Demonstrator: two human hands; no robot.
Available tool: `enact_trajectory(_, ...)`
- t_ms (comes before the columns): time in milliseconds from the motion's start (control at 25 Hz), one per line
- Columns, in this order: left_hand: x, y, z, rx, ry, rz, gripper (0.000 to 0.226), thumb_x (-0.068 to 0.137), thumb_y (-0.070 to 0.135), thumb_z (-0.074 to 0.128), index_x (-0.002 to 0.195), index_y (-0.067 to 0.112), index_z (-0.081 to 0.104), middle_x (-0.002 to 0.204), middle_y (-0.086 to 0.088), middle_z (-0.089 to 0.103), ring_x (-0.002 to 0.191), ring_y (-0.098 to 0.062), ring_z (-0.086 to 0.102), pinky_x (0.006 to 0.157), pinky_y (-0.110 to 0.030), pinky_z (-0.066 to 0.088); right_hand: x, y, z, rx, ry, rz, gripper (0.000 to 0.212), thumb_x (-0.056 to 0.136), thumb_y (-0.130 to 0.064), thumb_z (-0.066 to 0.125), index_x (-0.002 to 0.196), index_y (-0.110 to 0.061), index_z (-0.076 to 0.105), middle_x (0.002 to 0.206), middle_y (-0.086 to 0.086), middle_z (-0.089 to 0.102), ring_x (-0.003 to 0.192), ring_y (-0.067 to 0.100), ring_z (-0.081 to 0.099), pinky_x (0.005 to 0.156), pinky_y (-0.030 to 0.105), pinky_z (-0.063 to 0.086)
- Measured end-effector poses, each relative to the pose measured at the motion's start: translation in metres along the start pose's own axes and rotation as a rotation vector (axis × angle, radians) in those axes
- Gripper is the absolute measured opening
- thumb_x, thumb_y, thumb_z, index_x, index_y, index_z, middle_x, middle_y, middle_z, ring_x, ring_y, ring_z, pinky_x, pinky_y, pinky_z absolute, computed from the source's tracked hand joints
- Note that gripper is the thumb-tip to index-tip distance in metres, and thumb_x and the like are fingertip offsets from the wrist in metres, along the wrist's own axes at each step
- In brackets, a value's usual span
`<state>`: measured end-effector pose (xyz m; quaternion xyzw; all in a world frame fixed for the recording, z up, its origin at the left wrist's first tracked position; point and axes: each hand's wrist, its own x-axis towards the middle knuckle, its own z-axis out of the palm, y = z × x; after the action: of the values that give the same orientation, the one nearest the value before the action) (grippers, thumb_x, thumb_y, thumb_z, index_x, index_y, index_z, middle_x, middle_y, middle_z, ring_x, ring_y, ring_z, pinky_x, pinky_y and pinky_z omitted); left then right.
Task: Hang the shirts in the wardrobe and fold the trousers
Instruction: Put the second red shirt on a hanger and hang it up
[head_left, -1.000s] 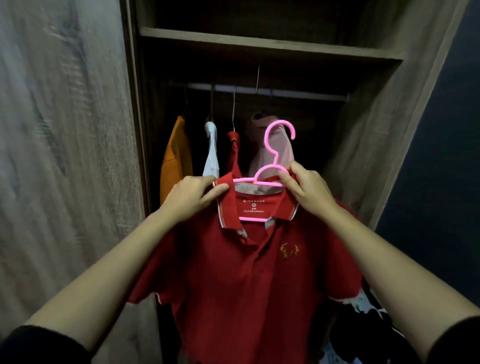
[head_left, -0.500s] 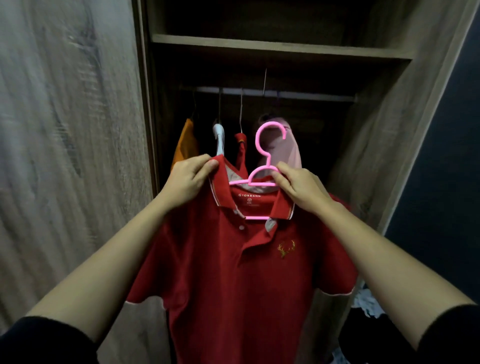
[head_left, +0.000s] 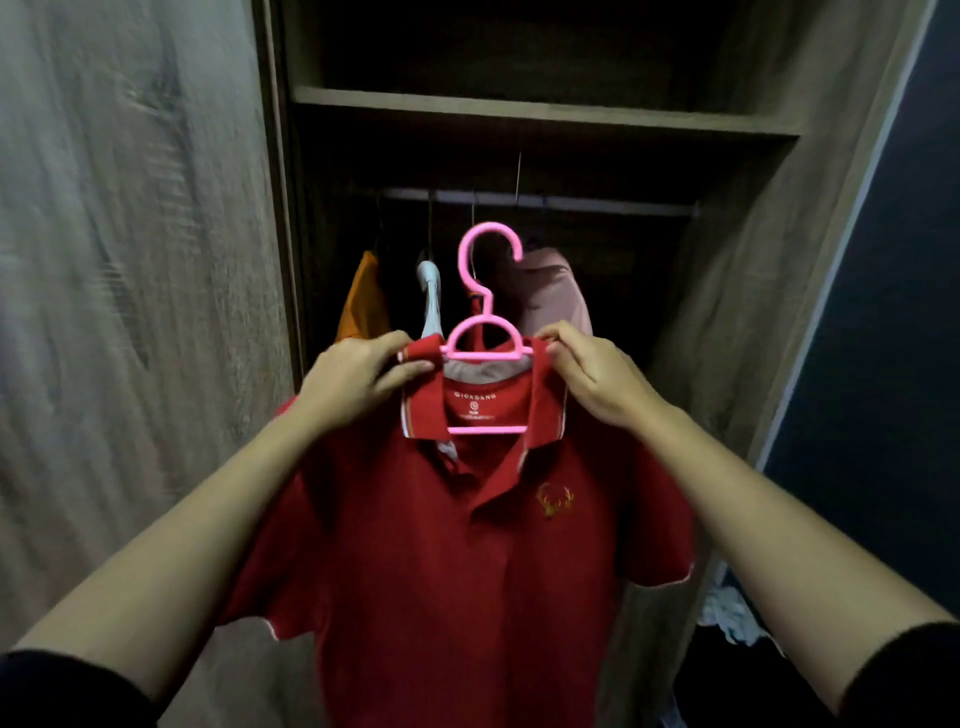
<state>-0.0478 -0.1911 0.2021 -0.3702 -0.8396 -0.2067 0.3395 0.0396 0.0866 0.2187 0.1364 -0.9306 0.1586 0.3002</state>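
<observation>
Item: one red shirt (head_left: 457, 545), short-sleeved, collared, with a small gold emblem on the chest, mounted on a pink hanger (head_left: 488, 354) and held up in front of the open wardrobe (head_left: 727, 312). The body hangs free between the person's forearms. Hold: the left hand (head_left: 358, 382) pinches the left collar fold against the hanger's end, thumb (head_left: 410, 370) under the cloth. The right hand (head_left: 597, 382) pinches the right end the same way, fingertips (head_left: 558, 338) curled on the collar edge. The hanger's crossbar thus runs between the two sets of fingers, and the hook stands upright above them, untouched. Position: the hook sits below the rail (head_left: 597, 204) and not yet on it. Already on the rail: an orange shirt (head_left: 363, 301), a white one (head_left: 430, 291) and a pale pink one (head_left: 550, 296). Handling note, as I judge it: raise both hands evenly so the crossbar stays level and the collar stays seated. Lift the hook clear above the rail, pick a gap among the hung garments, and lower until it catches before letting go.
</observation>
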Motion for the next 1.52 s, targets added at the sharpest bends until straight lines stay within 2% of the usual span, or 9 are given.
enact_trajectory(240,0.003,-0.026,-0.015,-0.257,-0.085,0.009,0.039,0.078,0.063,0.044,0.079,0.026,0.056,0.069,0.014,0.058,0.060,0.001,0.053,0.057,-0.014,0.037,0.001,0.016,0.005,0.135,0.015,0.121,0.031,0.086,-0.054,0.039,0.112,-0.046,0.053,0.114,-0.016,0.067,0.113,0.009,0.060,0.097,0.043,0.047)
enact_trajectory(440,-0.004,-0.034,-0.014,-0.338,-0.106,-0.065,0.027,0.078,0.063,0.047,0.074,0.039,0.058,0.073,0.016,0.061,0.063,0.002,0.054,0.059,-0.012,0.039,-0.008,0.026,0.002,0.147,0.016,0.138,0.023,0.096,-0.025,0.049,0.107,-0.020,0.068,0.108,0.000,0.071,0.105,0.016,0.064,0.093,0.038,0.047)
enact_trajectory(600,0.000,-0.026,-0.014,-0.408,-0.083,-0.088,0.020,0.087,0.050,0.056,0.081,0.032,0.062,0.075,0.007,0.065,0.068,0.002,0.054,0.065,-0.019,0.043,-0.005,0.004,0.003,-0.050,-0.072,0.080,0.043,0.089,-0.044,0.049,0.130,-0.033,0.045,0.127,-0.002,0.060,0.118,0.022,0.055,0.093,0.039,0.046)
enact_trajectory(760,0.004,-0.025,-0.020,-0.266,-0.105,-0.045,0.035,0.089,0.050,0.052,0.084,0.016,0.061,0.071,-0.008,0.062,0.065,-0.012,0.057,0.064,-0.027,0.042,0.008,-0.005,-0.006,0.057,0.088,0.219,0.030,0.088,-0.045,0.055,0.116,-0.036,0.054,0.107,-0.003,0.066,0.107,0.023,0.060,0.088,0.040,0.047)
enact_trajectory(920,-0.012,-0.046,-0.022,-0.151,-0.075,-0.090,0.053,0.078,0.066,0.032,0.074,0.015,0.049,0.054,0.005,0.046,0.055,0.003,0.053,0.054,-0.023,0.034,0.009,0.000,-0.015,0.101,0.150,0.234,0.022,0.084,-0.045,0.060,0.104,-0.040,0.054,0.091,-0.013,0.063,0.096,0.017,0.063,0.086,0.044,0.048)
enact_trajectory(1120,-0.019,-0.045,-0.006,-0.115,-0.027,-0.037,0.059,0.080,0.062,0.036,0.091,0.009,0.060,0.057,-0.004,0.056,0.051,-0.010,0.054,0.056,-0.032,0.043,0.006,0.001,-0.004,0.177,0.192,0.222,0.025,0.073,-0.039,0.069,0.091,-0.043,0.052,0.095,-0.014,0.061,0.096,0.014,0.060,0.087,0.042,0.048)
enact_trajectory(1240,-0.019,-0.044,0.001,-0.164,0.044,-0.044,0.045,0.082,0.060,0.037,0.079,0.019,0.055,0.054,0.003,0.050,0.053,-0.004,0.052,0.052,-0.024,0.036,-0.002,-0.018,0.005,-0.068,0.384,0.056,0.044,0.064,-0.034,0.071,0.103,-0.030,0.050,0.116,0.000,0.051,0.110,0.018,0.045,0.096,0.036,0.033)
enact_trajectory(1320,-0.018,-0.038,0.004,-0.186,0.020,-0.019,0.037,0.081,0.060,0.038,0.077,0.025,0.048,0.050,0.007,0.047,0.050,0.002,0.050,0.051,-0.018,0.034,-0.009,-0.040,0.025,-0.162,0.307,-0.069,0.034,0.074,-0.033,0.064,0.104,-0.020,0.056,0.108,0.003,0.058,0.101,0.019,0.050,0.089,0.033,0.038)
enact_trajectory(1520,-0.016,-0.020,0.016,-0.147,-0.088,0.000,0.038,0.080,0.064,0.035,0.081,0.027,0.042,0.050,0.009,0.042,0.051,-0.005,0.051,0.052,-0.025,0.034,0.002,-0.080,0.051,0.839,0.008,0.535,0.023,0.098,-0.031,0.041,0.092,-0.017,0.058,0.094,0.006,0.067,0.081,0.016,0.063,0.084,0.032,0.051)
